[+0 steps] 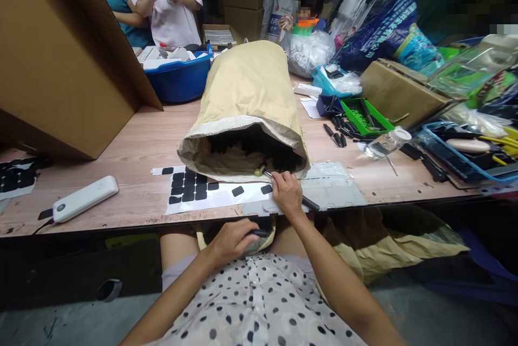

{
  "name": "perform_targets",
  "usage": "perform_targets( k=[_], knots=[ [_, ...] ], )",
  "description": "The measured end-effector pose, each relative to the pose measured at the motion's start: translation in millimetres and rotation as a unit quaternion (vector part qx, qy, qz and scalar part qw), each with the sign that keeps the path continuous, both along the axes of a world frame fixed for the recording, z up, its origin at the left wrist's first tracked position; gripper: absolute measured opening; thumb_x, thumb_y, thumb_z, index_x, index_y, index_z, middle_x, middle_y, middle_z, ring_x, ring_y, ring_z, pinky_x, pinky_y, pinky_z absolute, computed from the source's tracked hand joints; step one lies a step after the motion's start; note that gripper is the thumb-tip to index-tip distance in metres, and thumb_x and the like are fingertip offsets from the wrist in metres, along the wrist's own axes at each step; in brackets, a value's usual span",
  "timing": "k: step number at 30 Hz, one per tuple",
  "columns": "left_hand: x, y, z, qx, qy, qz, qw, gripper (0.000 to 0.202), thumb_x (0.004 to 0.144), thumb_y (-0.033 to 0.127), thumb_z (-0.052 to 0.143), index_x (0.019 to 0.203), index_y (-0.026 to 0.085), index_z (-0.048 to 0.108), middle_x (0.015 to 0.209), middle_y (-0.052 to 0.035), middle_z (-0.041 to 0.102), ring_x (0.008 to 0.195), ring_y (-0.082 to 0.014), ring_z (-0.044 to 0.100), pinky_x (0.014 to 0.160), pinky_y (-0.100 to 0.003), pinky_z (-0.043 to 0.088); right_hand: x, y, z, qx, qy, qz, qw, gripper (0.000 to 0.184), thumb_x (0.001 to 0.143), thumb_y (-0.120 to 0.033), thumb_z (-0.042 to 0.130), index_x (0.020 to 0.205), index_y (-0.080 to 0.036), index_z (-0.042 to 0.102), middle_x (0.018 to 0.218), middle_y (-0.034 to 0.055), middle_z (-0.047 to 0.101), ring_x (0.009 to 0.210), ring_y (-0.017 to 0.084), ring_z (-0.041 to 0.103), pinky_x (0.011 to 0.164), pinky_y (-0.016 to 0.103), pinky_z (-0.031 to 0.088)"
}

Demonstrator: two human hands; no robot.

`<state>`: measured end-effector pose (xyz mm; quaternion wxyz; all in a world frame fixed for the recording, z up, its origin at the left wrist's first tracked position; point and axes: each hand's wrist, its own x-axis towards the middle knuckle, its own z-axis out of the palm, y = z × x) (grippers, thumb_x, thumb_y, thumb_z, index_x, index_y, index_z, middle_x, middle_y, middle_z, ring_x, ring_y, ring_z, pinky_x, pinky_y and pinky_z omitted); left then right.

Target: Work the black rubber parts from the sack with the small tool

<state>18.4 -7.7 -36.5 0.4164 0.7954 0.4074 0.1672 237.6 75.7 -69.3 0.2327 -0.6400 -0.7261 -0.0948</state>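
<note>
My right hand [286, 193] rests at the table's front edge, closed around a slim tool with a black handle [309, 203] and a metal tip that points into the mouth of a tan sack [247, 103]. The sack lies on its side and holds dark parts. Below the table edge, over my lap, my left hand [232, 240] is closed on a small black part [259, 233]. A white sheet of black stick-on pads [193, 188] lies just left of my right hand.
A white power bank [83, 198] lies at the front left, beside a big cardboard box [60, 60]. A blue basin [180, 79], a green tray [364, 116], a plastic bottle [386, 142] and blue crates [465, 154] fill the back and right. Other people stand behind.
</note>
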Motion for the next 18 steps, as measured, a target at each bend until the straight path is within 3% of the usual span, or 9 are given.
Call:
perform_targets(
  k=[3, 6, 10, 14, 18],
  knots=[
    [-5, -12, -21.1, -0.066, 0.105, 0.018, 0.992, 0.027, 0.095, 0.035, 0.049, 0.108, 0.026, 0.07, 0.103, -0.0051, 0.074, 0.096, -0.0216, 0.069, 0.087, -0.031, 0.052, -1, 0, -0.2, -0.004, 0.005, 0.0, 1.0, 0.027, 0.096, -0.023, 0.048, 0.111, -0.023, 0.07, 0.089, 0.0074, 0.056, 0.085, 0.022, 0.044, 0.074, 0.033, 0.031],
    [-10, -8, -47.6, -0.133, 0.242, 0.073, 0.958, 0.025, 0.093, 0.034, 0.052, 0.105, 0.025, 0.072, 0.106, -0.0084, 0.075, 0.105, -0.0272, 0.07, 0.088, -0.036, 0.053, -1, 1, 0.1, -0.001, 0.001, -0.003, 1.0, 0.027, 0.096, -0.024, 0.047, 0.11, -0.023, 0.07, 0.088, 0.0074, 0.056, 0.084, 0.022, 0.044, 0.074, 0.033, 0.031],
    [-14, -1, -71.4, -0.165, 0.305, 0.105, 0.932, 0.032, 0.088, 0.032, 0.057, 0.117, 0.027, 0.069, 0.117, -0.0114, 0.073, 0.113, -0.0294, 0.068, 0.091, -0.038, 0.053, -3, 1, 0.5, 0.008, -0.01, -0.008, 1.0, 0.026, 0.096, -0.024, 0.049, 0.109, -0.023, 0.07, 0.087, 0.0067, 0.056, 0.084, 0.022, 0.045, 0.074, 0.033, 0.031],
    [-17, -3, -75.1, -0.169, 0.312, 0.088, 0.931, 0.038, 0.084, 0.03, 0.058, 0.12, 0.027, 0.068, 0.12, -0.011, 0.073, 0.113, -0.0288, 0.068, 0.091, -0.038, 0.053, -3, 1, 0.3, 0.011, -0.008, -0.008, 1.0, 0.025, 0.095, -0.024, 0.05, 0.11, -0.023, 0.07, 0.087, 0.0064, 0.057, 0.083, 0.022, 0.045, 0.073, 0.032, 0.031],
    [-16, -4, -57.9, -0.172, 0.308, 0.052, 0.934, 0.03, 0.083, 0.028, 0.058, 0.109, 0.025, 0.074, 0.113, -0.0098, 0.075, 0.11, -0.029, 0.069, 0.091, -0.037, 0.053, -3, 0, 0.1, 0.003, -0.001, -0.008, 1.0, 0.025, 0.095, -0.024, 0.05, 0.111, -0.023, 0.07, 0.088, 0.0066, 0.057, 0.084, 0.022, 0.045, 0.074, 0.033, 0.031]
  ],
)
